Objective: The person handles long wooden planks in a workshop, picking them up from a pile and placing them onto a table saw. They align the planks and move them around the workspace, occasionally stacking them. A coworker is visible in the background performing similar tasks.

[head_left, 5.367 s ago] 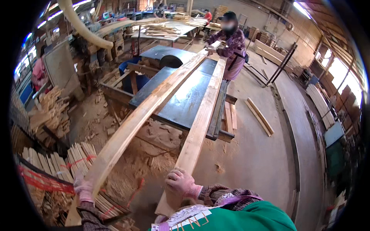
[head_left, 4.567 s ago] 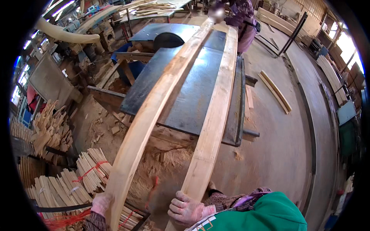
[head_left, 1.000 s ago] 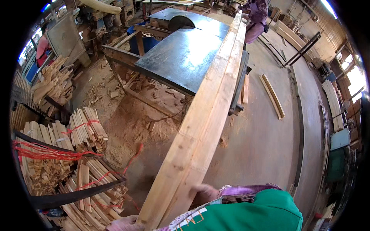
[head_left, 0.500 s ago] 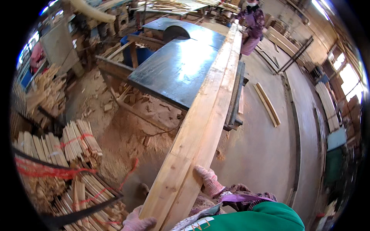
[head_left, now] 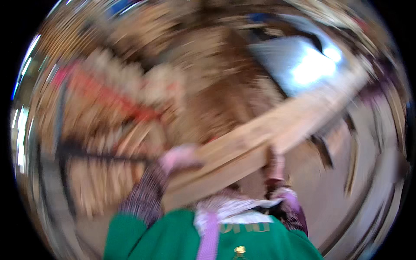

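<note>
Two long pale wooden boards [head_left: 242, 143] lie side by side across the front of my body, their far ends reaching past the saw table at upper right. My left hand [head_left: 181, 158], in a pale pink glove, grips the left edge near the close end. On the opposite edge, further along, my gloved right hand [head_left: 275, 164] is closed against the boards. Motion blurs the fingers of both hands. Beyond the boards shines the metal top of the saw table [head_left: 277, 56], with a dark round blade smeared at its back.
Bundled wood strips [head_left: 108, 182] are stacked at left by a dark metal frame [head_left: 104, 156] and red netting [head_left: 108, 93]. Sawdust covers the floor [head_left: 212, 78] before the table. A blurred purple-clad person [head_left: 377, 89] stands at the boards' far end.
My view has swung left, so the table and boards now appear further right and the boards slant more. Both hands stay on the boards; my left forearm has come into view.
</note>
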Demonstrator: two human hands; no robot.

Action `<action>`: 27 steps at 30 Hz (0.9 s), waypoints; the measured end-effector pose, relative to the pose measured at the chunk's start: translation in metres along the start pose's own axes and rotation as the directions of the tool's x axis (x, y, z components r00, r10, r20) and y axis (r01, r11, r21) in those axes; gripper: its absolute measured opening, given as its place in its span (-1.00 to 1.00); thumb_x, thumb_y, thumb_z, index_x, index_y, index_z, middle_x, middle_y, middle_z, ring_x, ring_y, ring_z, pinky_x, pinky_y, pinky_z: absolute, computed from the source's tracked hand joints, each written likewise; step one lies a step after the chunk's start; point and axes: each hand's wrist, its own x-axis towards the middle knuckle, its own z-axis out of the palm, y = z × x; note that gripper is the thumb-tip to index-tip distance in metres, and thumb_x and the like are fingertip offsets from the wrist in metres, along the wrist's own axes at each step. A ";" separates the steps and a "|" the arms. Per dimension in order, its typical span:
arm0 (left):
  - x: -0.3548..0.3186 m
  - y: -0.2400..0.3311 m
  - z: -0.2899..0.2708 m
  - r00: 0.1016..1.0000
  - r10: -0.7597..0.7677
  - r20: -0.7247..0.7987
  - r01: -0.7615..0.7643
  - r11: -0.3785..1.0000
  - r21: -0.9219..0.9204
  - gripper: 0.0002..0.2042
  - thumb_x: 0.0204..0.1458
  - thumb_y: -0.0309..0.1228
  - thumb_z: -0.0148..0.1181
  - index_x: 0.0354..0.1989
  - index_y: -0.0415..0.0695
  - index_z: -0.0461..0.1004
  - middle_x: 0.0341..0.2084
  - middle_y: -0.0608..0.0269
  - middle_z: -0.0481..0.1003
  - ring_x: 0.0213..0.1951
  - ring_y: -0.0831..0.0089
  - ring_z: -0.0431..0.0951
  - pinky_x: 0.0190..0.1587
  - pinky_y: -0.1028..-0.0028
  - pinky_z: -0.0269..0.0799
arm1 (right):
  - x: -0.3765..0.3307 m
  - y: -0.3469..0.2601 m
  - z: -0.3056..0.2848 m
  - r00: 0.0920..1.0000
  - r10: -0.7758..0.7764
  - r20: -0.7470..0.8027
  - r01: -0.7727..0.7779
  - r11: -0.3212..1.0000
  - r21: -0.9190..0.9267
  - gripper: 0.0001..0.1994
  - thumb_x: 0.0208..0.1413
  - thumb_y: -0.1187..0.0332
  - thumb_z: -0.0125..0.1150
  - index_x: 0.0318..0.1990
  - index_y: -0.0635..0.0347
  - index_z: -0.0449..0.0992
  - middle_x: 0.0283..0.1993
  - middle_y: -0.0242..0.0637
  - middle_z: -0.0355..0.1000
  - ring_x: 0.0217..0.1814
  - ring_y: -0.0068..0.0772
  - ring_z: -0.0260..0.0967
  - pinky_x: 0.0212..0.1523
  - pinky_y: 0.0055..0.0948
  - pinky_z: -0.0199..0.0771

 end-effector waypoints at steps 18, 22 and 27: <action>0.086 -0.116 -0.124 0.981 0.005 0.196 0.118 0.780 -0.614 -0.23 0.06 0.02 0.55 0.35 -0.22 0.50 0.06 0.20 0.64 0.02 0.38 0.59 0.12 0.32 0.52 | 0.102 0.025 0.187 0.964 0.035 -0.263 0.034 0.966 0.256 -0.57 0.21 0.22 0.54 0.10 0.27 0.55 -0.04 -0.21 0.62 -0.13 -0.24 0.63 -0.11 -0.13 0.76; 0.107 -0.149 -0.124 0.979 0.034 0.199 0.112 0.726 -0.678 -0.19 0.03 0.08 0.58 0.34 -0.22 0.51 0.01 0.26 0.62 -0.01 0.38 0.58 0.12 0.31 0.50 | 0.125 0.037 0.201 0.975 -0.011 -0.220 0.068 0.965 0.252 -0.54 0.19 0.24 0.57 0.11 0.29 0.53 -0.05 -0.19 0.61 -0.15 -0.24 0.65 -0.17 -0.15 0.77; 0.117 -0.164 -0.129 0.983 0.013 0.185 0.108 0.770 -0.629 -0.19 0.02 0.06 0.59 0.35 -0.23 0.50 0.02 0.25 0.62 0.00 0.36 0.57 0.12 0.30 0.50 | 0.137 0.043 0.211 0.970 0.004 -0.241 0.062 0.962 0.265 -0.51 0.16 0.24 0.59 0.11 0.35 0.53 -0.03 -0.17 0.62 -0.12 -0.26 0.64 -0.11 -0.19 0.75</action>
